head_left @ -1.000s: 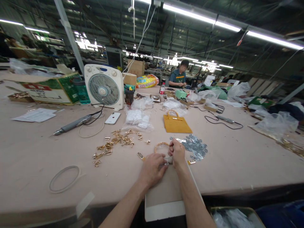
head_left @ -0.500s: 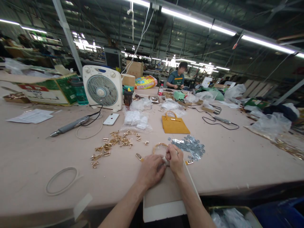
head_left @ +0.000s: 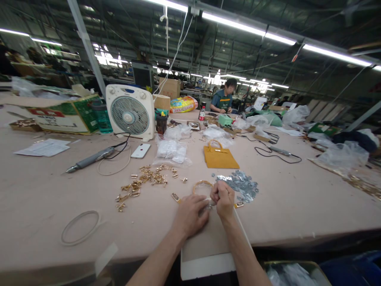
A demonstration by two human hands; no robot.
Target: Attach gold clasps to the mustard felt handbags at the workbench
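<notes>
A part-made handbag (head_left: pixel 208 236), with a beige inner face and a pale lower border, lies over the table's front edge. Its looped tan handle (head_left: pixel 203 183) sticks up past my hands, and straps with gold metal ends (head_left: pixel 176 197) show at both sides. My left hand (head_left: pixel 192 214) presses on its upper part, fingers curled and close together near a small whitish spot. Just to the right, my right hand (head_left: pixel 224 198) is closed in a pinch above the bag; what it holds is hidden. Gold metal fittings (head_left: pixel 153 176) and flat grey metal pieces (head_left: pixel 242 186) lie loose beyond.
A mustard handbag (head_left: pixel 220 158) lies farther back. To the left are an electric screwdriver (head_left: pixel 91 159), a phone (head_left: pixel 141 150), a box fan (head_left: pixel 130 113) and a coiled cord (head_left: pixel 80 228). Another corded tool (head_left: pixel 278 150) lies right. A co-worker (head_left: pixel 224 97) sits across.
My right hand has shifted slightly right, away from the left hand, and stays closed. My left hand keeps its place on the bag. The whole view has shifted slightly.
</notes>
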